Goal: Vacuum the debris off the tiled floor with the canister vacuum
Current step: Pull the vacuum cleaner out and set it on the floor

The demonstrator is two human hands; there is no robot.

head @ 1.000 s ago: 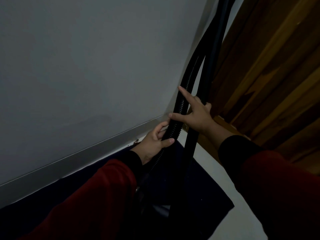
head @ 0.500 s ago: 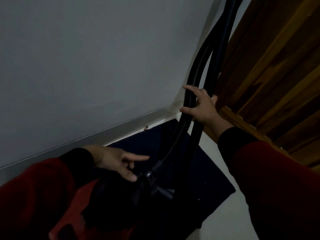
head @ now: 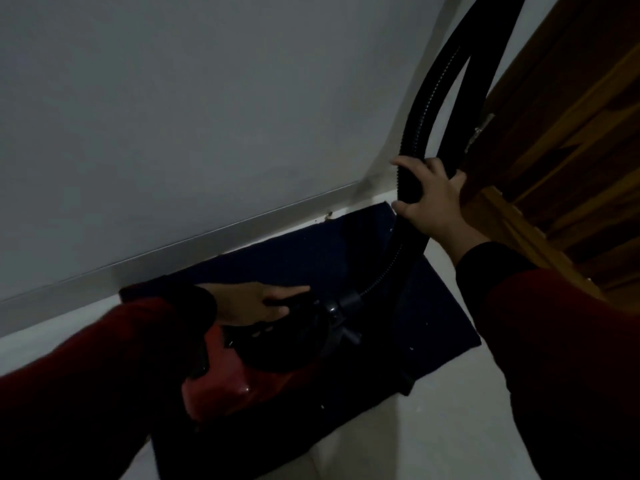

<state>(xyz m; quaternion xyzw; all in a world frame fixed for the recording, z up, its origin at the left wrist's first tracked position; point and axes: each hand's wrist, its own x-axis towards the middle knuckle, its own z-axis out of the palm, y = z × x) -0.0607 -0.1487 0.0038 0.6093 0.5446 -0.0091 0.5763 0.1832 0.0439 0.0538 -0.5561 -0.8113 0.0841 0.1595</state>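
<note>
The canister vacuum (head: 242, 372) sits low in the centre of the frame, a red body with a black top section, resting on a dark blue mat (head: 433, 327) that fills the floor corner. From its front end, just right of centre, a black ribbed hose (head: 417, 133) leaves through a collar and climbs toward the upper right, running up past the top edge of the frame beside a smooth black tube (head: 464, 109) (the two bow apart above the right hand, with pale wall showing between them).

The left hand (head: 256, 303) lies on the black top of the vacuum at the centre of the frame, fingers stretched toward the right and resting flat on it rather than curled; whether the thumb is hooked under anything cannot be told in this dim light. The right hand (head: 429, 199) is higher, at right of centre, wrapped around the hose and tube where they run close together, thumb on the left side and fingers over the top, so it is closed in a grip. The vacuum body is thus directly under the left hand and well below and left of the right hand.

Both sleeves are red with dark cuffs. A grey wall (head: 173, 116) with a pale skirting strip (head: 207, 233) fills the upper left, a wooden door (head: 571, 150) the upper right, and the light tiled floor (head: 450, 427) shows at the lower right.
</note>
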